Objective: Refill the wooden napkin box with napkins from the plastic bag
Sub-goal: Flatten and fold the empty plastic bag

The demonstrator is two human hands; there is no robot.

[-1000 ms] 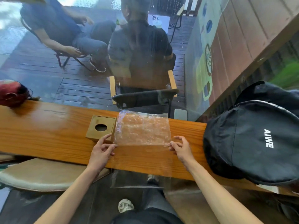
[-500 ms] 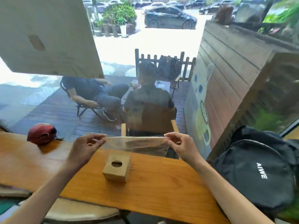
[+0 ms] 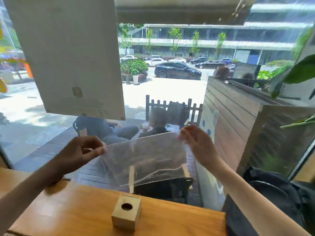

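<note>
A clear plastic bag (image 3: pixel 144 157) hangs in the air in front of the window, held up by its two top corners. My left hand (image 3: pixel 80 151) pinches the left corner and my right hand (image 3: pixel 197 142) pinches the right corner, slightly higher. I cannot make out napkins inside the bag; it looks see-through and flat. The wooden napkin box (image 3: pixel 126 212), a small cube with a round hole in its top, stands on the wooden counter (image 3: pixel 68 212) below the bag, apart from both hands.
A black backpack (image 3: pixel 276 198) sits at the counter's right end. The window glass rises just behind the counter, with a large paper sign (image 3: pixel 68 53) stuck on it at upper left. People sit outside beyond the glass.
Both hands have lifted the bag from the counter up to eye level, and my view has tilted up toward the window. The box has stayed on the counter.
</note>
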